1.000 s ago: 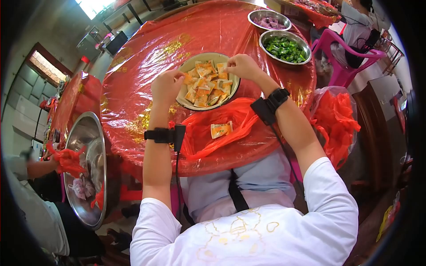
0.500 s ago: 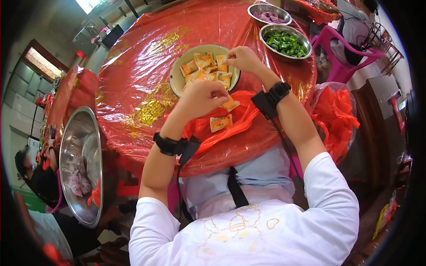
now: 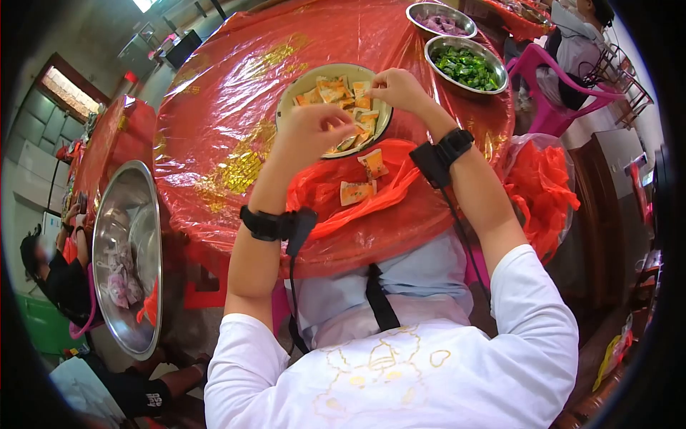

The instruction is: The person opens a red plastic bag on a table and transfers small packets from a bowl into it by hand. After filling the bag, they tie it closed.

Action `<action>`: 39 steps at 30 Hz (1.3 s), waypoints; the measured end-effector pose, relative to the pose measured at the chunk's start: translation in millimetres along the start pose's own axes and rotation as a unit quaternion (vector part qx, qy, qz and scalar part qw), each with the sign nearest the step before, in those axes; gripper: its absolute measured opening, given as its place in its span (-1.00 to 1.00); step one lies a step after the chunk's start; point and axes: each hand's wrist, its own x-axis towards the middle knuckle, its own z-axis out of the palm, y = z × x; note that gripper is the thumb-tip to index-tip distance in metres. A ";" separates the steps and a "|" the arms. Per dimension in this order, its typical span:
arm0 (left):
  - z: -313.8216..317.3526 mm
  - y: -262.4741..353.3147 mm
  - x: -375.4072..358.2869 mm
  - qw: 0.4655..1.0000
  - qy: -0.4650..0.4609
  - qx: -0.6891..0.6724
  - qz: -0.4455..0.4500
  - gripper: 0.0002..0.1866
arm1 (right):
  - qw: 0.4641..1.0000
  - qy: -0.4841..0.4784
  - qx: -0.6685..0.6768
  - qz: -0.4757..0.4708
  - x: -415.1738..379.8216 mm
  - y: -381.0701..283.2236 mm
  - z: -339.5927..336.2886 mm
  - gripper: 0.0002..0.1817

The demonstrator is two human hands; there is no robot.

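Note:
Several orange-and-white packets [image 3: 331,89] lie in a cream enamel basin [image 3: 287,100] on the red-covered table. My left hand [image 3: 314,131] is over the basin's lower left rim, fingers curled with a gap between thumb and fingertips and no packet seen in them. At the basin's upper right rim, my right hand [image 3: 397,89] pinches the edge of a packet [image 3: 362,90]. Nearer my body, one packet [image 3: 373,164] and another packet [image 3: 358,191] rest on a red plastic bag [image 3: 325,187].
Bowls of green leaves [image 3: 468,69] and purple pieces [image 3: 441,25] stand at the upper right. A large metal basin [image 3: 156,236] is at the left. A bag of red plastic [image 3: 544,189] hangs right of the table, near a pink chair [image 3: 532,64]. Other people sit at both sides.
My left hand has let go of a packet, which now lies on the red bag, and has moved up and left. My right hand stays by the basin rim.

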 end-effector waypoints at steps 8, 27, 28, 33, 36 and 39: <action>-17.0 -59.2 -0.2 0.958 0.004 0.258 -0.127 -0.55 | 1.000 -0.009 -0.008 0.002 -0.6 -1.3 0.3 -0.73; -0.5 -58.8 4.8 0.986 -0.017 0.150 -0.070 -0.67 | 1.000 -0.009 -0.004 -0.010 0.3 1.3 1.3 -0.74; -2.0 -60.4 5.5 0.990 0.004 0.121 -0.078 -0.69 | 1.000 -0.009 -0.002 -0.014 0.1 1.2 1.1 -0.74; -14.6 -33.3 5.7 0.991 0.089 0.075 -0.063 -0.74 | 1.000 -0.001 -0.007 -0.016 -0.8 0.5 1.5 -0.75; -19.9 -11.1 1.8 0.991 0.093 -0.060 -0.070 -0.76 | 1.000 0.000 -0.014 -0.014 -1.5 -1.5 0.5 -0.76; -16.3 3.7 -3.9 0.987 0.049 -0.155 -0.017 -0.78 | 1.000 -0.001 -0.022 -0.011 -1.8 -3.1 -0.1 -0.75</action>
